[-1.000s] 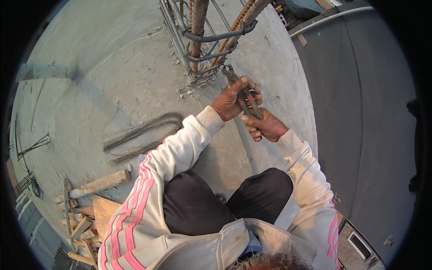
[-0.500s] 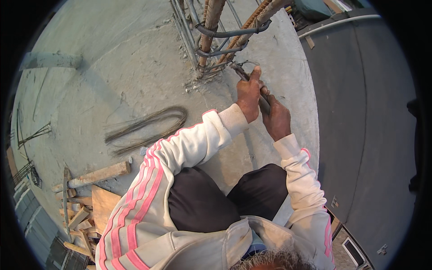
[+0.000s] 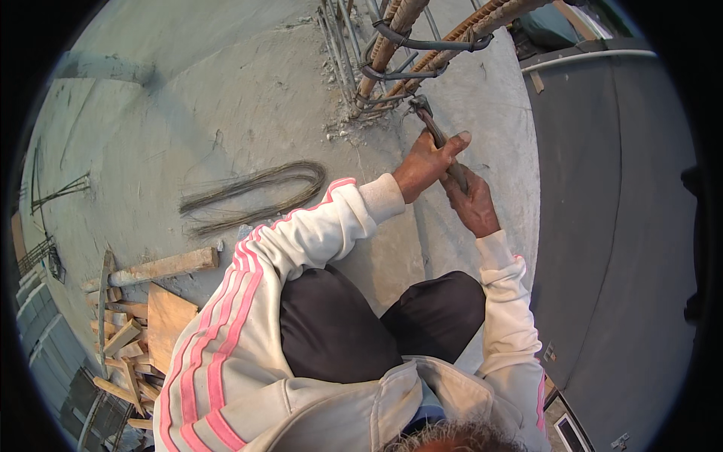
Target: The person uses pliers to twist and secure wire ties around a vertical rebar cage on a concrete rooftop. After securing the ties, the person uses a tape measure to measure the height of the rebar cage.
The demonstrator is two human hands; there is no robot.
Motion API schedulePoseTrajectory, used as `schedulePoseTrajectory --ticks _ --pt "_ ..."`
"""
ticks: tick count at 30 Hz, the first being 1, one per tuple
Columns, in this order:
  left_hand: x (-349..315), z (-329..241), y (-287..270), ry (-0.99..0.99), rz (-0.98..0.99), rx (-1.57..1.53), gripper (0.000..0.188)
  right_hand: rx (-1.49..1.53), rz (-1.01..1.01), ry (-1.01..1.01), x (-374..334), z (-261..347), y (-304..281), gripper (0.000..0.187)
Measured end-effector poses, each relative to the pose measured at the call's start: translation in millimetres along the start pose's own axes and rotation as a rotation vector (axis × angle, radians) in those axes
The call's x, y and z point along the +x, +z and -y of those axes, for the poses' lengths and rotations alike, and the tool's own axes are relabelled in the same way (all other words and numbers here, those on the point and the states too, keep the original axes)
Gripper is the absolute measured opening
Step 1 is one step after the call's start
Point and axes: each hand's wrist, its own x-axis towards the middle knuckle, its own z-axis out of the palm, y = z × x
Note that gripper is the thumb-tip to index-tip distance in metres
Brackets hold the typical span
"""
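A pair of dark pincers slants away from me, its head beside the foot of the rebar column cage. My left hand is closed around the upper part of the handles, its thumb stretched along the outside. Lower down, my right hand grips the handle ends. A short bent piece of tie wire shows by the pincers' head. Whether the jaws are clamped on it is too small to make out. Grey stirrups ring the rusty ribbed bars just beyond my hands.
A looped bundle of thin tie wire lies on the concrete slab to my left. Wood scraps and a long timber sit at lower left. Along the right, the slab edge meets a dark grey sheet surface.
The pincers' head has come away from the cage's foot and stands more upright. Both hands have shifted slightly nearer to me. The whole view has moved a little.
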Motion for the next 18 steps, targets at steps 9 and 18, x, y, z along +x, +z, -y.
schedulePoseTrajectory --ticks 9,18 --pt "-138 -11 -138 -0.213 0.199 0.17 0.063 0.065 0.122 0.055 8 -4 2 0.054" --pt "-234 -154 -122 0.247 -0.222 0.169 0.053 0.968 0.695 0.165 1 21 -23 0.063"
